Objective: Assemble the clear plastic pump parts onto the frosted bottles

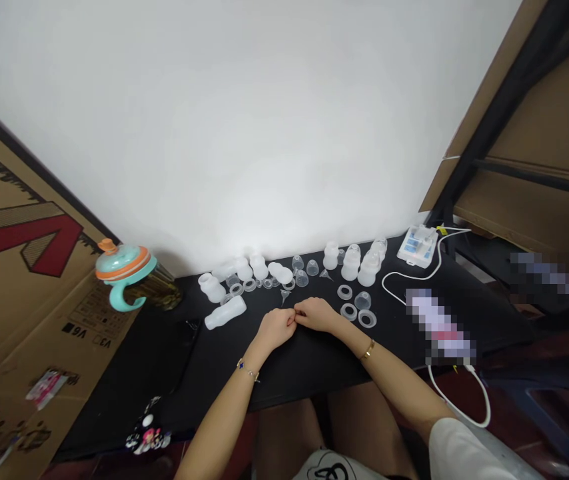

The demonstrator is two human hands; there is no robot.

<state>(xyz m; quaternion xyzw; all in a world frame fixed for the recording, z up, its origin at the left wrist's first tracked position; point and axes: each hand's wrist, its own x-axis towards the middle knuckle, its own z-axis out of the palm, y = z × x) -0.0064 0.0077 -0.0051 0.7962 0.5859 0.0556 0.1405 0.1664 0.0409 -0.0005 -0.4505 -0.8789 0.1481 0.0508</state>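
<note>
My left hand and my right hand meet over the middle of the black table, fingers curled and tips touching. Whatever lies between the fingers, if anything, is hidden. Just beyond them lies a small clear funnel-shaped piece. To the left, a white baby bottle body rests on its side, with another bottle body tilted behind it. Right of my right hand are a ring collar, another ring collar and a clear domed cap.
Several assembled baby bottles stand at the back right near the wall. A teal-and-orange lidded jug is at the left by a cardboard box. A white case, a white cable and a blurred-out device lie right.
</note>
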